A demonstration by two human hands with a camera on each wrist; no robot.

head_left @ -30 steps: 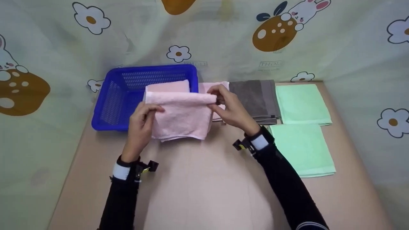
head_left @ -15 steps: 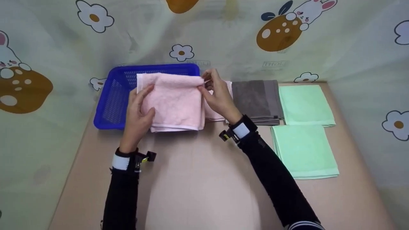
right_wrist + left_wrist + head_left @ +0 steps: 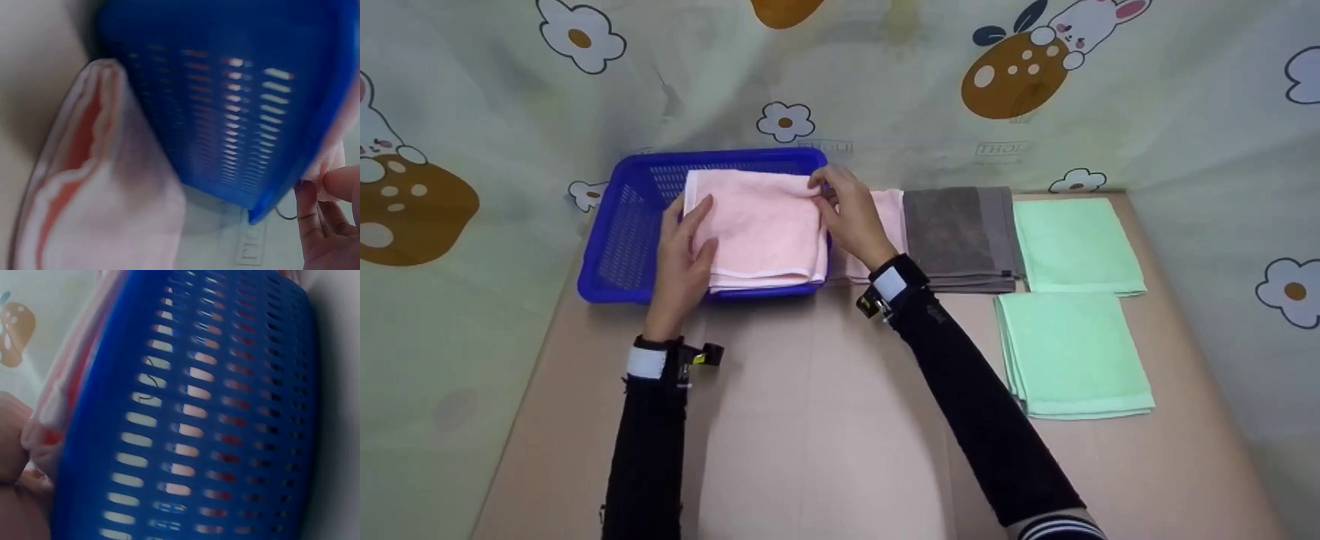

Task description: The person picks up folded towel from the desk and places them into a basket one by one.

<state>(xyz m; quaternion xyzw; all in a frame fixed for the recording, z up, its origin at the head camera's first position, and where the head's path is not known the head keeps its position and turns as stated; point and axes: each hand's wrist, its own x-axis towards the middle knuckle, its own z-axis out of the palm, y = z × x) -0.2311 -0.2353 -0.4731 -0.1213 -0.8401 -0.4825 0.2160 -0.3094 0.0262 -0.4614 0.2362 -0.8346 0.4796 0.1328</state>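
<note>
A folded pink towel (image 3: 761, 225) lies level over the right part of the blue plastic basket (image 3: 607, 247), covering much of its opening. My left hand (image 3: 679, 259) holds the towel's left side, thumb on top. At the far right corner, my right hand (image 3: 851, 214) pinches the towel between thumb and fingers. In the left wrist view, the folded towel edge sits in my left hand (image 3: 17, 455) beside the basket rim (image 3: 95, 399). The right wrist view has my right hand (image 3: 332, 225) gripping the pink corner just past the rim.
Right of the basket lies another folded pink towel (image 3: 889, 217), then a grey towel (image 3: 952, 232) and a green towel (image 3: 1076, 244). A second green towel (image 3: 1080, 356) lies nearer on the beige table (image 3: 825, 435). A printed curtain (image 3: 885, 75) hangs behind.
Both hands have carried the pink towel from in front of the basket, away from me and slightly left, and lowered it over the basket. The other towels stay put.
</note>
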